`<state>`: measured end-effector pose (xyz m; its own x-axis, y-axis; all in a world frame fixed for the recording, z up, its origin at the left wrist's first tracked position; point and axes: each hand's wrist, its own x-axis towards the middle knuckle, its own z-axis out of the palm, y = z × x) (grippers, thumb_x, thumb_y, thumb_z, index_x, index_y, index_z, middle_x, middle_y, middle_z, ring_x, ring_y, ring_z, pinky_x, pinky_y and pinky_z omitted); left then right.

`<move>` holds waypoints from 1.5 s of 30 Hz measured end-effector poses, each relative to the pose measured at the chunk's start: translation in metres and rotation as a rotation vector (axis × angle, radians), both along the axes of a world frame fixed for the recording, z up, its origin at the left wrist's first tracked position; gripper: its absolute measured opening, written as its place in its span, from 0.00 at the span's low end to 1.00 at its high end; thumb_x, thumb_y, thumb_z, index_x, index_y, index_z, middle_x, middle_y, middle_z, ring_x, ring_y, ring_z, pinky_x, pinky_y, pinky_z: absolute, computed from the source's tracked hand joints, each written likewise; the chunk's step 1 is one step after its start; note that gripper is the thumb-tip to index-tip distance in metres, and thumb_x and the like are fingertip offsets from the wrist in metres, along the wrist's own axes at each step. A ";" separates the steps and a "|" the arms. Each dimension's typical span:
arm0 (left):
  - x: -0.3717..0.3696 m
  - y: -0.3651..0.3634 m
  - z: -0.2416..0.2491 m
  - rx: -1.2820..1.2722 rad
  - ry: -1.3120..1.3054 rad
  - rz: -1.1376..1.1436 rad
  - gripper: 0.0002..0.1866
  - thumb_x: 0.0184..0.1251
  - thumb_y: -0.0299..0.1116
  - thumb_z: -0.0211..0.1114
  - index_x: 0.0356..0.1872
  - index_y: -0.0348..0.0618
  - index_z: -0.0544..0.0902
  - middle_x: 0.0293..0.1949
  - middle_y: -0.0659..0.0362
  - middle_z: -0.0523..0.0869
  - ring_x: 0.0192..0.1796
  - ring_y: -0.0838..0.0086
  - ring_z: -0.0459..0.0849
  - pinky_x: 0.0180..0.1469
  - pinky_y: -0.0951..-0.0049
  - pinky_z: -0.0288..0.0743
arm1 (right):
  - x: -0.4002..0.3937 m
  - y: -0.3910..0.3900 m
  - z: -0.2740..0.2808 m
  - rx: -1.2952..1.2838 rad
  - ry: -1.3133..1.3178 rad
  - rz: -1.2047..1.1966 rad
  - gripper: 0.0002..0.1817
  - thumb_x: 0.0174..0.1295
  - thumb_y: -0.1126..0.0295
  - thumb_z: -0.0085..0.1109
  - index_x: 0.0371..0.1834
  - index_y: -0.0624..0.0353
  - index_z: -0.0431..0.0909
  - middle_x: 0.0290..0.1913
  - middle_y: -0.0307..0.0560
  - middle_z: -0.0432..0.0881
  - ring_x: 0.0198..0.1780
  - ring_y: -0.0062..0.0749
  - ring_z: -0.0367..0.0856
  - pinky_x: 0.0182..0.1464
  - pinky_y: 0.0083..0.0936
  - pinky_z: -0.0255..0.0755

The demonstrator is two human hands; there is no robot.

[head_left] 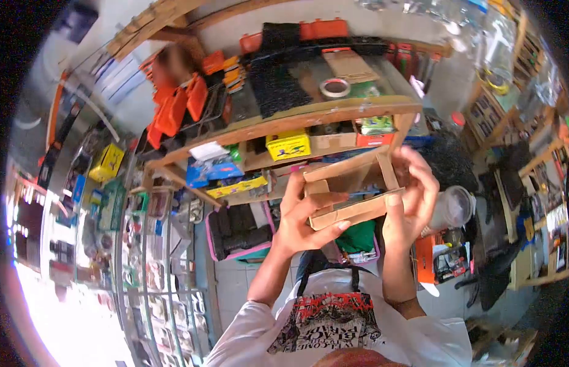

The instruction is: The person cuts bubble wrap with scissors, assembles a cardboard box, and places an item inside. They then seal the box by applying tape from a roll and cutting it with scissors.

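Between both hands I hold a small open cardboard box [356, 210], raised in front of my chest and slightly tilted. Its open side faces me, and its brown walls and folded flaps show. My left hand [299, 214] grips the left end, thumb along the near wall and a finger reaching into the opening. At the right end my right hand [410, 205] has its thumb on the near corner, with the fingers curled behind the far side. Anything lying inside the box cannot be made out clearly.
Ahead stands a wooden glass-topped counter [358, 110] with a tape roll [334, 88] on it. Under its top sits a yellow box [288, 145]. A pink-edged crate [240, 231] is on the floor, a wire rack [165, 257] at left, and an orange box [426, 260] at right.
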<state>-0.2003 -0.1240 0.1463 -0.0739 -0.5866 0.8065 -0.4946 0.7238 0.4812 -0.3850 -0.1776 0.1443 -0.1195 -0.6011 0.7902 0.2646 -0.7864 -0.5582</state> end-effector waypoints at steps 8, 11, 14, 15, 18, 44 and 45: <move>0.042 0.036 -0.012 -0.294 0.165 0.078 0.38 0.52 0.37 0.84 0.58 0.41 0.68 0.64 0.34 0.72 0.62 0.42 0.80 0.59 0.47 0.79 | 0.062 0.008 0.000 0.163 0.086 0.345 0.13 0.69 0.62 0.64 0.42 0.63 0.80 0.62 0.57 0.78 0.65 0.40 0.75 0.70 0.37 0.63; 0.050 0.047 -0.013 -0.344 0.136 0.109 0.40 0.51 0.36 0.85 0.59 0.42 0.65 0.63 0.33 0.72 0.61 0.42 0.81 0.57 0.48 0.82 | 0.081 0.015 -0.004 0.234 0.086 0.385 0.13 0.69 0.64 0.63 0.46 0.63 0.79 0.59 0.55 0.80 0.61 0.35 0.77 0.67 0.34 0.66; 0.057 0.051 -0.015 -0.377 0.164 0.111 0.43 0.50 0.34 0.85 0.63 0.41 0.64 0.61 0.34 0.74 0.61 0.44 0.82 0.58 0.48 0.81 | 0.094 0.026 0.001 0.393 -0.013 0.525 0.17 0.69 0.65 0.61 0.54 0.63 0.75 0.58 0.53 0.80 0.60 0.33 0.77 0.66 0.31 0.66; 0.056 0.049 -0.017 -0.420 0.218 0.086 0.44 0.50 0.34 0.85 0.64 0.40 0.65 0.61 0.34 0.75 0.61 0.45 0.82 0.59 0.49 0.81 | 0.100 0.029 0.007 0.359 -0.049 0.519 0.22 0.69 0.65 0.61 0.61 0.63 0.71 0.58 0.51 0.81 0.60 0.33 0.77 0.67 0.30 0.66; 0.060 0.053 -0.023 -0.366 0.257 0.164 0.42 0.48 0.35 0.85 0.63 0.37 0.70 0.60 0.35 0.78 0.59 0.48 0.83 0.58 0.54 0.81 | 0.101 0.024 0.004 0.351 0.029 0.547 0.19 0.71 0.65 0.60 0.59 0.64 0.73 0.59 0.50 0.81 0.62 0.32 0.76 0.68 0.30 0.65; 0.028 0.008 -0.059 -0.024 0.259 -0.006 0.31 0.50 0.50 0.83 0.49 0.42 0.79 0.57 0.39 0.75 0.57 0.49 0.80 0.52 0.51 0.82 | 0.026 0.031 -0.025 0.465 -0.001 0.342 0.17 0.76 0.63 0.52 0.56 0.66 0.74 0.64 0.62 0.78 0.67 0.42 0.75 0.70 0.38 0.64; 0.029 0.009 -0.062 -0.001 0.285 -0.015 0.31 0.52 0.51 0.81 0.49 0.43 0.77 0.57 0.38 0.75 0.58 0.49 0.79 0.54 0.50 0.80 | 0.023 0.031 -0.026 0.420 0.077 0.347 0.20 0.77 0.60 0.51 0.58 0.67 0.74 0.65 0.62 0.77 0.68 0.44 0.75 0.71 0.39 0.64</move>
